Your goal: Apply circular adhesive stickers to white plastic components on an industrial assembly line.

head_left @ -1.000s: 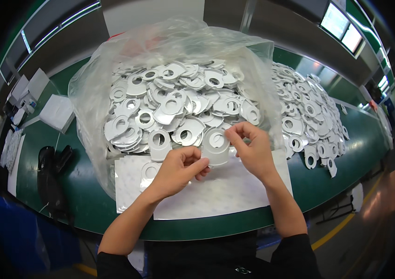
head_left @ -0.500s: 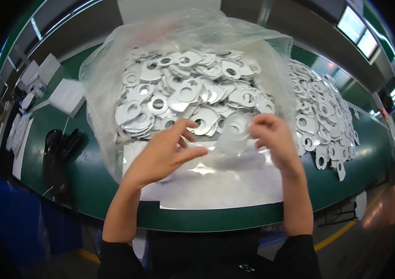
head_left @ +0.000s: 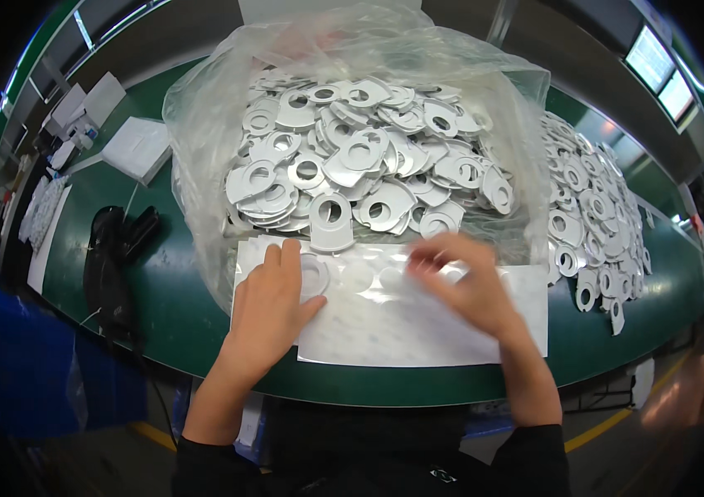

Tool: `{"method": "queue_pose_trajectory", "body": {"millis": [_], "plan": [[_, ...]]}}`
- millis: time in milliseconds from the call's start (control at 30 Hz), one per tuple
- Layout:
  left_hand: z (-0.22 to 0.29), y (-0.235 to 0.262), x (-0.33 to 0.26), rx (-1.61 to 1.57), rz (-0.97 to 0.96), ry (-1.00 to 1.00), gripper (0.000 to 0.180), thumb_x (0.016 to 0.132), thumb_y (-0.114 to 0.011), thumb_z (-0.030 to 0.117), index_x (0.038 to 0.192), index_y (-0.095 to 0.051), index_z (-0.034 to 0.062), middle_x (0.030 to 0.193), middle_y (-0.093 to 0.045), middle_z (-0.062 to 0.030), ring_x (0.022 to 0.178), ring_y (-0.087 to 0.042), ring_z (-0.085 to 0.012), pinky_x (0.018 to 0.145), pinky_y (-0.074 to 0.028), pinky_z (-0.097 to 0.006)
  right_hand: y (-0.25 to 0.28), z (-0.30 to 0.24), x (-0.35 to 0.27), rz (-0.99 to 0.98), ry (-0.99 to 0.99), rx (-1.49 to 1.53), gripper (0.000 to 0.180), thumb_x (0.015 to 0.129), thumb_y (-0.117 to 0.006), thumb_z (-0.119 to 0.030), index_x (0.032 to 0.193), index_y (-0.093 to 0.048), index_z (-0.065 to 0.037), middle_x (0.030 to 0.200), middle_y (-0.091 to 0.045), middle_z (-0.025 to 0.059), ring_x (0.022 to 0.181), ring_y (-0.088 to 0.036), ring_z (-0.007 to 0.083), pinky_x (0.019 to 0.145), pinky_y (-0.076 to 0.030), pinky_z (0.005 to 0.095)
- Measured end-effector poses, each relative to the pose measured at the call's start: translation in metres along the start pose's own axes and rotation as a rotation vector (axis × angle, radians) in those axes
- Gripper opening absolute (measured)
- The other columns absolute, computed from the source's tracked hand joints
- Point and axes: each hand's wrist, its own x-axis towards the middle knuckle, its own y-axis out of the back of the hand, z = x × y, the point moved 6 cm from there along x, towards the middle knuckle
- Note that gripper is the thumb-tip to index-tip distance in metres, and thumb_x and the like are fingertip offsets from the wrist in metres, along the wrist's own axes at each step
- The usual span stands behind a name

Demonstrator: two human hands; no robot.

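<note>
My left hand (head_left: 269,311) lies with straight fingers on the left end of the glossy white sheets (head_left: 418,335), its thumb held apart. Beside its fingers a pale ring-shaped piece (head_left: 315,273) rests on the sheets, partly covered by the hand. My right hand (head_left: 470,283) hovers over the right half of the sheets, fingers bent and blurred by motion; whether anything is in them cannot be made out. Just beyond the hands, a heap of flat white plates with round holes (head_left: 360,153) fills a clear plastic bag (head_left: 203,141). One plate (head_left: 331,222) lies at the heap's near edge.
A second pile of similar plates (head_left: 596,215) covers the right side of the green table (head_left: 178,319). Towards the left are a black device with a cord (head_left: 108,273) and a white box (head_left: 138,149). Blue bins (head_left: 29,364) stand below the table's left edge.
My left hand has come down and left onto the sheets, its fingers straightened. The translucent piece that was at my right hand's fingers no longer shows there. My right hand has moved slightly left and lower.
</note>
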Motion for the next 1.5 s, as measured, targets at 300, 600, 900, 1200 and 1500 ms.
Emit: {"method": "queue_pose_trajectory", "body": {"millis": [300,600,900,1200,1500], "plan": [[0.034,-0.002,0.055,-1.41,-0.187,-0.084,0.034,0.087,-0.057,0.008,0.118,-0.047,-0.001,0.101,-0.061,-0.0099,0.092,-0.059,-0.0181,0.077,-0.049,-0.03,-0.083,-0.019,-0.029,-0.484,0.167,-0.369,0.027,0.076,-0.068,-0.019,0.098,-0.059,-0.006,0.093,-0.055,0.0084,0.093,-0.054,0.0269,0.071,-0.049,0.0365],[0.063,-0.109,0.062,-2.018,-0.67,0.345,0.053,0.099,-0.021,0.047,0.123,-0.042,0.0048,0.116,-0.055,-0.0179,0.096,-0.06,-0.0277,0.076,-0.055,-0.037,-0.092,-0.017,-0.031,-0.49,0.108,-0.353,0.026,0.076,-0.065,-0.014,0.095,-0.053,-0.002,0.099,-0.05,0.0114,0.094,-0.052,0.0279,0.072,-0.049,0.0366],[0.069,-0.105,0.065,-2.138,-0.657,0.297,0.062,0.097,-0.014,0.054,0.121,-0.045,0.0052,0.113,-0.056,-0.018,0.091,-0.057,-0.0262,0.066,-0.047,-0.033,-0.086,-0.036,-0.041,-0.671,0.368,-0.524,0.013,0.079,-0.059,-0.009,0.088,-0.051,-0.004,0.087,-0.049,0.0084,0.087,-0.054,0.0237,0.066,-0.049,0.0352],[0.07,-0.1,0.057,-2.016,-0.577,0.414,0.065,0.096,-0.016,0.057,0.12,-0.049,0.0064,0.1,-0.061,-0.0135,0.087,-0.059,-0.0229,0.065,-0.045,-0.031,0.013,-0.007,-0.003,0.32,-0.037,0.489,0.014,0.079,-0.066,0.001,0.09,-0.057,0.001,0.082,-0.063,0.0065,0.067,-0.058,0.0094,0.06,-0.048,0.0225],[0.071,-0.107,0.057,-2.08,-0.648,0.268,0.063,0.096,-0.016,0.057,0.113,-0.05,0.0072,0.092,-0.058,-0.0119,0.079,-0.059,-0.0208,0.059,-0.045,-0.03,-0.004,0.047,0.007,0.372,-0.266,0.598,0.015,0.084,-0.064,-0.004,0.092,-0.053,0.001,0.079,-0.06,0.0061,0.058,-0.055,0.0087,0.049,-0.045,0.0209]]}}
